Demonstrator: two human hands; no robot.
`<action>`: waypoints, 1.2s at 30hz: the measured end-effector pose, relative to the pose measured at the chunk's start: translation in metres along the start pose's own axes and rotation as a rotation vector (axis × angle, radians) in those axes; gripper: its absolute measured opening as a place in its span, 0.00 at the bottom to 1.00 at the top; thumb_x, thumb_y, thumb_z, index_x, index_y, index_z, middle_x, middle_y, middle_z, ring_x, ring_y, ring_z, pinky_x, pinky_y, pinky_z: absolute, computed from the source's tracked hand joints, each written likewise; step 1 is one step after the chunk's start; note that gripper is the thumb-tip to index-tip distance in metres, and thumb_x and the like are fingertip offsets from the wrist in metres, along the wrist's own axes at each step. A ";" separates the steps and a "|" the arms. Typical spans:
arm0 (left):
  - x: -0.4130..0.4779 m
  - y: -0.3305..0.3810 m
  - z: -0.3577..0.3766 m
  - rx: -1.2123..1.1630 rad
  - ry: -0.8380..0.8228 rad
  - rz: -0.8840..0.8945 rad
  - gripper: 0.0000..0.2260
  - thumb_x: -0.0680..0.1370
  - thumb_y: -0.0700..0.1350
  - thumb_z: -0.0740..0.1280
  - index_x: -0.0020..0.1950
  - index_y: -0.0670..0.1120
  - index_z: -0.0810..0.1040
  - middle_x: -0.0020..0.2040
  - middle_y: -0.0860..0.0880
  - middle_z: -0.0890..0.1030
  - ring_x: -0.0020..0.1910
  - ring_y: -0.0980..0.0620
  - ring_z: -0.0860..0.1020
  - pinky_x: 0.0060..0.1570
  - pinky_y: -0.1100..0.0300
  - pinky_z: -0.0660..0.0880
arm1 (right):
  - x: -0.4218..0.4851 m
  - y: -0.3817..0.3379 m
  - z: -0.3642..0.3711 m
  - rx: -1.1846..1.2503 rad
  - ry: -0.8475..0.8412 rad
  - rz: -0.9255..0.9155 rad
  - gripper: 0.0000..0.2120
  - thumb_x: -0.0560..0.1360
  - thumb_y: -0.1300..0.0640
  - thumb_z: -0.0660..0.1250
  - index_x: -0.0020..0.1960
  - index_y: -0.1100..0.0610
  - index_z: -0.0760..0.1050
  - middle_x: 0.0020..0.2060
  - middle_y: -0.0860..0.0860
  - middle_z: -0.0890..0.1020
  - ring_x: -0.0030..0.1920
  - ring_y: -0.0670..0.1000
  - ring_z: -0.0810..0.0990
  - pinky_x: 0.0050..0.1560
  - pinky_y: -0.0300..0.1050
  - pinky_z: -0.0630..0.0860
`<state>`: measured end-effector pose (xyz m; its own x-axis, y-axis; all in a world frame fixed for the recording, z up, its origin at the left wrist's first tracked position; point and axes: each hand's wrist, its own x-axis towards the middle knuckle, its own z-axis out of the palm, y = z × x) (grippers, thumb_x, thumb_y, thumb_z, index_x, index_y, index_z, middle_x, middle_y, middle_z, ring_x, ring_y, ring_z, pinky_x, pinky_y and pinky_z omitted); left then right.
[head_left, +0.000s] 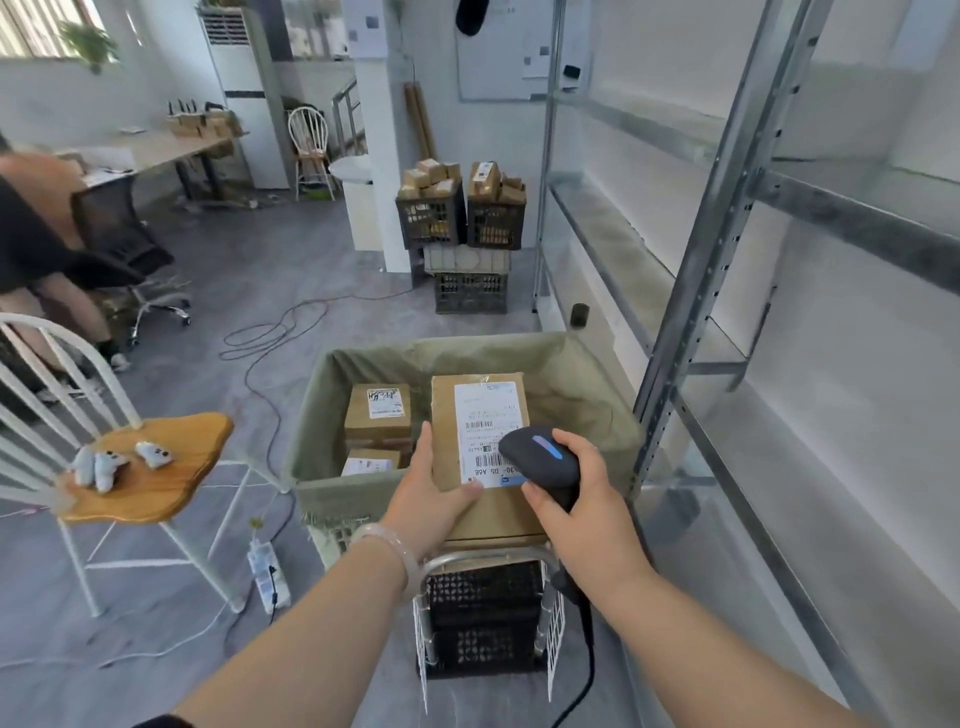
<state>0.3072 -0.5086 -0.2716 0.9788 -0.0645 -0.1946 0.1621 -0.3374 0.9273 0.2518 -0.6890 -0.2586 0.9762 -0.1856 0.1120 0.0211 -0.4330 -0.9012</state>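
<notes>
Holding the box (445, 415) over the bin (587, 387), your left hand (434, 491) grips its near left edge. The fingers run up along the side and the thumb presses the top face at the near corner of the label (485, 415). Your right hand (576, 499) is wrapped round the grip of the scanner (540, 460), and its cable drops away under your wrist.

What matters now is how the scanner sits against the label. The box's long axis runs away from you, and the label follows the same line. That puts the big barcode at the near end, closest to both hands. The scanner's head comes in from the right and hangs just above the label's near right corner, hiding part of the barcode from the head view. Its nose points forward and left, across the label. No light shows on the paper, so I can't tell whether the beam reaches the bars.

My read is that you're mid-scan and the next move is a small one. Your right hand is nearer the code, so drawing the scanner back toward you a little would likely give it the whole barcode. Your left hand only needs to hold the box steady.

Other boxes (377, 410) lie lower in the bin, to the left and apart from yours. The rack (696, 291) stands to your right.
</notes>
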 end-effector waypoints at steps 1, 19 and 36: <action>0.013 0.000 -0.003 -0.011 -0.004 -0.005 0.45 0.77 0.46 0.72 0.81 0.59 0.43 0.71 0.52 0.74 0.62 0.49 0.77 0.64 0.49 0.76 | 0.013 0.000 0.004 -0.008 -0.009 0.004 0.26 0.76 0.53 0.70 0.68 0.39 0.63 0.52 0.34 0.76 0.49 0.25 0.72 0.45 0.19 0.67; 0.252 0.012 -0.052 0.264 -0.129 -0.008 0.43 0.77 0.51 0.71 0.82 0.59 0.45 0.81 0.50 0.58 0.79 0.47 0.59 0.76 0.47 0.61 | 0.207 -0.003 0.078 -0.021 0.192 0.131 0.26 0.77 0.52 0.70 0.69 0.39 0.62 0.53 0.35 0.74 0.53 0.38 0.76 0.52 0.32 0.72; 0.106 0.096 0.142 0.527 -0.746 0.841 0.37 0.79 0.54 0.68 0.81 0.59 0.50 0.80 0.52 0.60 0.78 0.50 0.59 0.77 0.51 0.60 | 0.005 -0.004 -0.044 -0.063 0.920 0.222 0.26 0.74 0.62 0.72 0.59 0.36 0.66 0.56 0.37 0.77 0.52 0.33 0.77 0.49 0.22 0.69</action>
<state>0.4083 -0.6811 -0.2484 0.4159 -0.9036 0.1030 -0.7199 -0.2579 0.6443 0.2466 -0.7266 -0.2358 0.4025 -0.8804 0.2510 -0.1822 -0.3457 -0.9205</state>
